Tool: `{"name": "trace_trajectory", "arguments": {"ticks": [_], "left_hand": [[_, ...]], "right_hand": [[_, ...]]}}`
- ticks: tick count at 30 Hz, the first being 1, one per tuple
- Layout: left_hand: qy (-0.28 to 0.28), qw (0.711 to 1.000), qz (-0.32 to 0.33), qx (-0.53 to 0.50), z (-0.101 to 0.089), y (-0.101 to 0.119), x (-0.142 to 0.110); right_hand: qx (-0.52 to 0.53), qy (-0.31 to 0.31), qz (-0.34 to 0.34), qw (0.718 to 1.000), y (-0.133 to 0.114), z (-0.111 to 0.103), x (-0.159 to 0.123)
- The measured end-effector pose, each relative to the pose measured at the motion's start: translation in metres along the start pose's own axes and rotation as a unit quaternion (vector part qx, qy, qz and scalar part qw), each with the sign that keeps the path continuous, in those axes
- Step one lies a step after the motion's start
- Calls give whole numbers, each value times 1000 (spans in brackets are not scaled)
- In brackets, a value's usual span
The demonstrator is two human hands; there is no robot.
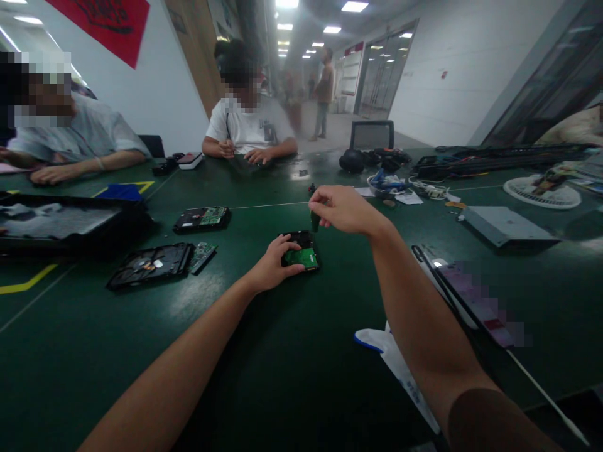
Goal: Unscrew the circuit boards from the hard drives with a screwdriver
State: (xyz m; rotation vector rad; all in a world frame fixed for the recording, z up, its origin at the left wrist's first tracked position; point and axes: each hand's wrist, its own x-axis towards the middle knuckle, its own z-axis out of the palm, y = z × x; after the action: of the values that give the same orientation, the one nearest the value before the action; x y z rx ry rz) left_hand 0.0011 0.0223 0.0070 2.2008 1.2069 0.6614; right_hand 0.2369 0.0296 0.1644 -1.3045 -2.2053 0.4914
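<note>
A hard drive with a green circuit board facing up lies on the dark green table. My left hand grips it from the left, thumb at the near edge and fingers over its far part. Just above the drive's right far corner, my right hand pinches a screwdriver held upright. Its handle looks dark, and I cannot make out whether the tip touches a screw. To the left lie another hard drive, an opened black drive casing and a loose circuit board.
A black tray stands far left. On the right are a grey metal box, a long strip in a purple wrap, a white glove under my right forearm, and a bowl of wires. Two people sit across the table.
</note>
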Motion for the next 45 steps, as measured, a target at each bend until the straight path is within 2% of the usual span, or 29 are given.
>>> {"name": "trace_trajectory", "arguments": {"ticks": [3, 10, 20, 24, 28, 32, 38, 45], "left_hand": [[-1, 1000, -4, -1, -1, 1, -1], [-11, 1000, -7, -7, -3, 2, -1], [-1, 1000, -3, -9, -1, 0, 0], [-1, 1000, -4, -5, -2, 1, 0], [-5, 1000, -9, -4, -2, 1, 0], [1, 1000, -5, -3, 0, 1, 0], [-4, 1000, -1, -3, 1, -2, 0], [5, 1000, -5, -5, 0, 2, -1]], "right_hand": [[9, -5, -2, 1000, 1, -2, 0], [-65, 33, -9, 997, -1, -1, 2], [27, -14, 5, 1000, 4, -1, 3], [-37, 10, -16, 999, 4, -1, 5], [-102, 45, -9, 994, 5, 3, 8], [-61, 29, -24, 997, 6, 5, 7], [49, -19, -1, 999, 5, 4, 2], [-34, 12, -19, 999, 5, 0, 4]]}}
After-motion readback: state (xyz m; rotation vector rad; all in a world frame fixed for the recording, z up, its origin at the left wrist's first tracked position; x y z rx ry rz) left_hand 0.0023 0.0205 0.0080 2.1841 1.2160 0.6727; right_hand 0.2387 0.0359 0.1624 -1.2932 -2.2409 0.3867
